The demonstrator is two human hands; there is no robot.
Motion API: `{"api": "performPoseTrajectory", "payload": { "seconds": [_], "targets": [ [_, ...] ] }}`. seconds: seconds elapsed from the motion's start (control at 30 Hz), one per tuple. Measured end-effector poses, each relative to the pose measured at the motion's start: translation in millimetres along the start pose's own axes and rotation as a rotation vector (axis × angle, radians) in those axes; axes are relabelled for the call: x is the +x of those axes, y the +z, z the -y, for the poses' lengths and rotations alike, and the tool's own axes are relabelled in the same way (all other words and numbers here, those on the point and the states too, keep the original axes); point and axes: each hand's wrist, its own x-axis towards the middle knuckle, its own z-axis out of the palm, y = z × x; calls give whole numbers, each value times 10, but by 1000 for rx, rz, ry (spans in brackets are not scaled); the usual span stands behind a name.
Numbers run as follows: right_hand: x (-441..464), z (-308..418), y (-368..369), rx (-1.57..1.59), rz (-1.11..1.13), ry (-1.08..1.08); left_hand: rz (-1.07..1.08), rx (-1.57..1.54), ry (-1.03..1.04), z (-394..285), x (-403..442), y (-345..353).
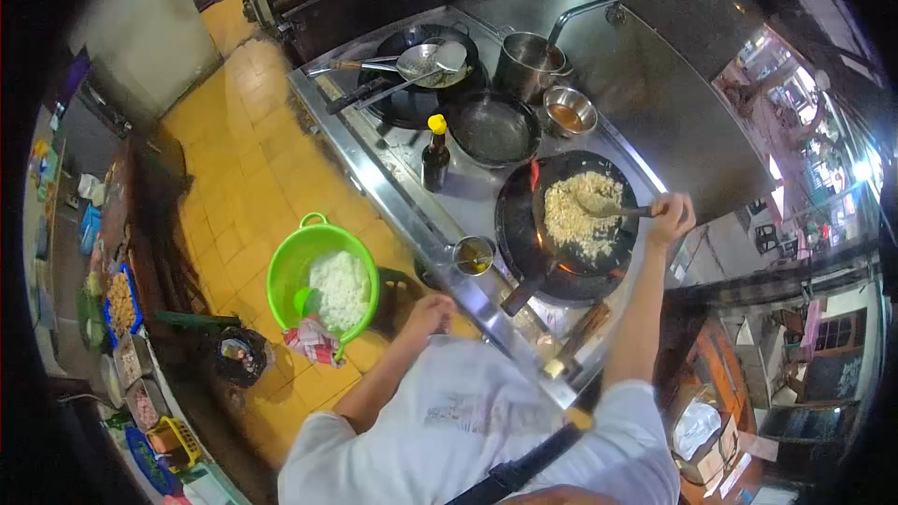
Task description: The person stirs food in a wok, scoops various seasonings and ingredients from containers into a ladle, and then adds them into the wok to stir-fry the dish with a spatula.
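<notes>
My right hand (675, 217) is closed around the handle of a wok spatula (629, 211), at the right of the stove. Its head rests in yellowish fried rice (571, 217) inside a dark wok (613, 257). Flame shows near the wok, whose handle points toward me. Close to the stove's front edge, my left hand (428, 315) hangs with its fingers curled, and I see nothing in it. To its left is a green basket (278, 282) of white rice (339, 290), with a green scoop (305, 299) and a red-and-white cloth (313, 341) at the rim.
On the stove stand a dark bottle with yellow cap (436, 164), a small metal cup (473, 256), an empty black pan (493, 129), a metal bowl (570, 110) and a pot (529, 64). Strainer and ladle (435, 61) lie over a far wok. Ingredient trays (122, 304) line the left.
</notes>
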Motion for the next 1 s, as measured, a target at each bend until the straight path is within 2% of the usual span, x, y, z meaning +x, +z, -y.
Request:
{"api": "performPoseTrajectory", "payload": {
  "seconds": [0.1, 0.23, 0.3, 0.37, 0.5, 0.53, 0.63, 0.7, 0.77, 0.8, 0.9, 0.93, 1.0],
  "targets": [
    [124, 212, 95, 69, 11, 20, 33, -72, 68, 70, -12, -4],
    [-122, -275, 60, 198, -55, -13, 22, -48, 48, 116, -88, -95],
    [61, -14, 112, 214, 11, 57, 1, -17, 91, 93, -86, -40],
    [124, 196, 194, 85, -27, 26, 9, 13, 49, 26, -196, -29],
    [-77, -211, 172, 157, -58, -122, -60, 18, 31, 6, -131, -48],
    [-41, -265, 107, 222, -53, -7, -42, -23, 48, 34, -122, -66],
    [103, 128, 225, 136, 3, 30, 64, -28, 50, 74, -66, -131],
    [102, 31, 280, 185, 28, -22, 30, -13, 50, -15, -32, -64],
    [-76, -99, 372, 163, -149, -14, -8, 47, -1, 40, -144, -130],
    [-7, -93, 340, 173, -97, 83, 12, 39, 17, 25, -123, -126],
    [148, 208, 475, 92, -119, 129, 5, 16, 44, 71, -99, -71],
    [88, 289, 500, 104, -216, 163, 19, 50, 26, 55, -46, -71],
    [-79, 46, 523, 128, -206, 134, -1, 41, 27, 98, -8, -41]
  ]
}}
